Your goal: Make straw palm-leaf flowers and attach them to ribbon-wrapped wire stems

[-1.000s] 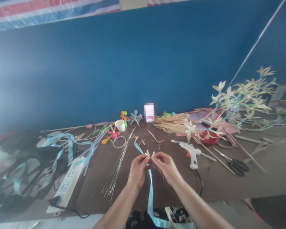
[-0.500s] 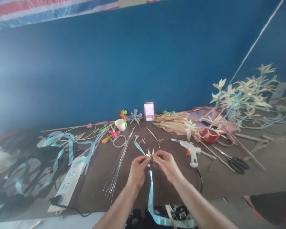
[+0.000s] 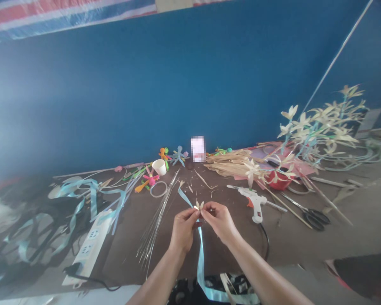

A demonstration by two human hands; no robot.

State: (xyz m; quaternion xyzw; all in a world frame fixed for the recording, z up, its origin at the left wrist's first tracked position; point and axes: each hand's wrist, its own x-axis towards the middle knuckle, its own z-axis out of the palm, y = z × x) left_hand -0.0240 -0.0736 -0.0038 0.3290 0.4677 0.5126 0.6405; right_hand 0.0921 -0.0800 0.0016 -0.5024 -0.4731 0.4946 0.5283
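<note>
Between my fingertips is a small cream-coloured flower (image 3: pixel 199 205) with pointed petals. My left hand (image 3: pixel 184 224) pinches its base from the left, and my right hand (image 3: pixel 218 220) pinches it from the other side, thumb and finger closed. A light blue ribbon (image 3: pixel 201 250) passes at my left fingers and hangs down toward my lap; its upper end lies on the table beyond. Just left of my hands lies a bundle of thin metal wires (image 3: pixel 160 220). To the right rests a white glue gun (image 3: pixel 256 205) with an orange trigger.
Scissors (image 3: pixel 314 216) with black handles lie at the right, near a bunch of cream flowers (image 3: pixel 320 123). Dried husk strips (image 3: pixel 228 161) lie at the back beside a red object (image 3: pixel 277 180). A white paper cup (image 3: pixel 159 167) and a power strip (image 3: pixel 87 245) are on the left.
My right fingers have come in slightly closer to my left ones at the flower's base. Otherwise the view has only shifted a little.
</note>
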